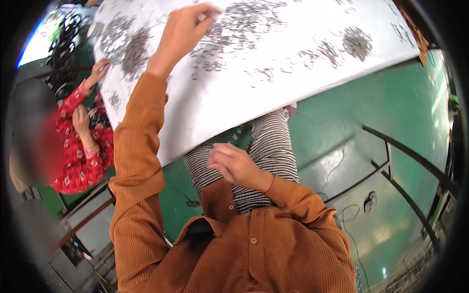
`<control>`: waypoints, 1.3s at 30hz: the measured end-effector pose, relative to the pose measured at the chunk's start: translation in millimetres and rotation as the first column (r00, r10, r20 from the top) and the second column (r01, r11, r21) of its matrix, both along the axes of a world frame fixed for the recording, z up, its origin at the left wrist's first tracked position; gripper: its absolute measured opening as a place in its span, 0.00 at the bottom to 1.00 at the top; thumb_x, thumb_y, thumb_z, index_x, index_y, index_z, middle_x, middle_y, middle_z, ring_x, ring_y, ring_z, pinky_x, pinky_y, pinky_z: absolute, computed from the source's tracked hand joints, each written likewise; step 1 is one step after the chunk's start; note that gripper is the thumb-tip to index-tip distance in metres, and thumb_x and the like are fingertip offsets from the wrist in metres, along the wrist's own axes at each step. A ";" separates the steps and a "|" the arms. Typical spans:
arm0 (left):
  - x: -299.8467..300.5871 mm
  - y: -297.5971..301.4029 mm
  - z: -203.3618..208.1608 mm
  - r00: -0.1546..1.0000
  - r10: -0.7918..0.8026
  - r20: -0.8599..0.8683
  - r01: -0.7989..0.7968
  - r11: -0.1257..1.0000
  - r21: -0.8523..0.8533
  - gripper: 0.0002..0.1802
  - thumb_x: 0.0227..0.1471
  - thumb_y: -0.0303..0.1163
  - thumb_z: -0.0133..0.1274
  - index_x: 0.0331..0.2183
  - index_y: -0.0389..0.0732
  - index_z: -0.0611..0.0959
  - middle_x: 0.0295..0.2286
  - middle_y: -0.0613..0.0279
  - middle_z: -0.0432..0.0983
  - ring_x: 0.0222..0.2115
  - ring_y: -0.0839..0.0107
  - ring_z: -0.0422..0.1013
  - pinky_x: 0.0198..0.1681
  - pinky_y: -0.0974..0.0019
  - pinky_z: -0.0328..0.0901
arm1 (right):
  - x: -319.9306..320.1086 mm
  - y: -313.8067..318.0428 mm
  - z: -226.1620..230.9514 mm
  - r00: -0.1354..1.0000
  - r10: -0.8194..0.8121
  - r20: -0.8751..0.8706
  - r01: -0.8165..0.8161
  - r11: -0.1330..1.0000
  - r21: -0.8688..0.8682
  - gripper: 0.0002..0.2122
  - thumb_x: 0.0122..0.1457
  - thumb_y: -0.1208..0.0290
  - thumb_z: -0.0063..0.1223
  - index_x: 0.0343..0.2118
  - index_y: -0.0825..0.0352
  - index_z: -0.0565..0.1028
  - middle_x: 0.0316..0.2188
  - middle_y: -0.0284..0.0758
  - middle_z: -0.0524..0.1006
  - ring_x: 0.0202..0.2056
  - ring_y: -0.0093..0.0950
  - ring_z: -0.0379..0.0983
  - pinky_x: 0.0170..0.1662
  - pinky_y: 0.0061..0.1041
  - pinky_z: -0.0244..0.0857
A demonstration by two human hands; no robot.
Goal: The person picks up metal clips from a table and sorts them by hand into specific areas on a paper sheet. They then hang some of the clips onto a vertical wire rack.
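My left hand (184, 29) is stretched out over the white table (215, 105), above a wide scatter of small dark bent metal pieces (244, 27). Its fingers are bent, with a gap between thumb and forefinger; the tips are blurred, and nothing shows between them. Close to my body, my right hand (235, 165) hovers over my lap by the table's near edge. Those fingers are curled and pressed together. What they hold, if anything, is hidden.
Further heaps of the pieces lie at the left (134, 53) and right (357, 43) of the table. A co-worker in a red patterned top (80, 166) sits at the left edge, one hand (99, 70) by the tabletop. A dark metal frame (410, 151) stands on the green floor.
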State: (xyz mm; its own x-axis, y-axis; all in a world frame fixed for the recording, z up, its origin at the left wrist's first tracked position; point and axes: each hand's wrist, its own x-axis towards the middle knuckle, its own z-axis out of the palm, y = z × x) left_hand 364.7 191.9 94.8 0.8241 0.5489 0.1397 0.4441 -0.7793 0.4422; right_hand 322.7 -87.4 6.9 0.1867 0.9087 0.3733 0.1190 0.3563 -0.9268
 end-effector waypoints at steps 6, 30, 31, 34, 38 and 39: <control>-118.9 -23.2 -40.4 0.983 0.155 -0.093 -0.156 0.988 -0.007 0.08 0.47 0.28 0.58 0.33 0.38 0.85 0.28 0.58 0.80 0.26 0.67 0.76 0.33 0.68 0.69 | -12.2 5.1 0.2 0.998 0.060 0.036 -0.059 0.998 -0.015 0.03 0.52 0.79 0.55 0.28 0.67 0.72 0.30 0.35 0.72 0.32 0.37 0.70 0.37 0.31 0.66; -230.2 -148.1 -78.4 0.884 0.413 0.218 -0.343 0.891 -0.298 0.05 0.47 0.19 0.53 0.30 0.36 0.77 0.28 0.54 0.75 0.30 0.60 0.73 0.35 0.63 0.68 | -53.2 11.3 19.7 0.957 0.143 0.251 -0.100 0.979 -0.175 0.04 0.49 0.85 0.56 0.27 0.71 0.74 0.27 0.38 0.75 0.30 0.35 0.74 0.47 0.33 0.71; -236.1 -155.7 -76.8 0.828 0.497 0.258 -0.338 0.811 -0.478 0.05 0.48 0.19 0.54 0.31 0.35 0.77 0.29 0.55 0.76 0.31 0.64 0.74 0.36 0.65 0.68 | -53.6 10.8 20.1 0.959 0.137 0.250 -0.097 0.981 -0.166 0.04 0.50 0.85 0.56 0.27 0.71 0.74 0.26 0.38 0.75 0.30 0.35 0.74 0.47 0.33 0.71; -255.2 -183.4 -64.7 0.650 0.707 0.279 -0.198 0.512 -0.836 0.06 0.49 0.18 0.56 0.33 0.32 0.79 0.31 0.58 0.78 0.34 0.74 0.74 0.39 0.72 0.69 | -59.6 17.0 23.7 0.966 0.119 0.230 -0.088 0.986 -0.142 0.04 0.50 0.85 0.56 0.27 0.71 0.74 0.26 0.38 0.74 0.29 0.34 0.74 0.47 0.32 0.71; -265.1 -213.5 -53.6 0.491 0.826 0.276 -0.083 0.360 -0.929 0.08 0.49 0.16 0.56 0.35 0.30 0.81 0.33 0.58 0.79 0.35 0.74 0.74 0.41 0.73 0.69 | -70.9 21.3 24.7 0.975 0.044 0.220 -0.020 0.994 -0.107 0.04 0.50 0.85 0.57 0.27 0.71 0.74 0.26 0.37 0.75 0.29 0.32 0.74 0.47 0.33 0.71; -267.4 -219.6 -55.2 0.459 0.841 0.287 -0.065 0.354 -0.933 0.07 0.49 0.16 0.56 0.35 0.30 0.81 0.33 0.58 0.79 0.35 0.74 0.75 0.42 0.73 0.70 | -73.6 21.5 24.3 0.976 0.035 0.213 -0.016 0.996 -0.088 0.04 0.50 0.85 0.57 0.27 0.71 0.74 0.26 0.37 0.75 0.29 0.32 0.74 0.47 0.33 0.71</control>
